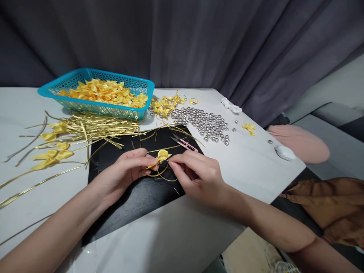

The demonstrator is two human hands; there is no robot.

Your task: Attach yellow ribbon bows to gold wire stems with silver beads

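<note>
At the frame's centre, the left hand (129, 168) pinches a yellow ribbon bow (161, 156) steady over the black mat (136, 197), while the right hand (196, 175) fingers close on its gold wire (160, 175), apparently to bind it.

head cam | looking forward and down | close over white rectangular table (256, 167) | dark grey curtain (199, 45) right behind
</note>
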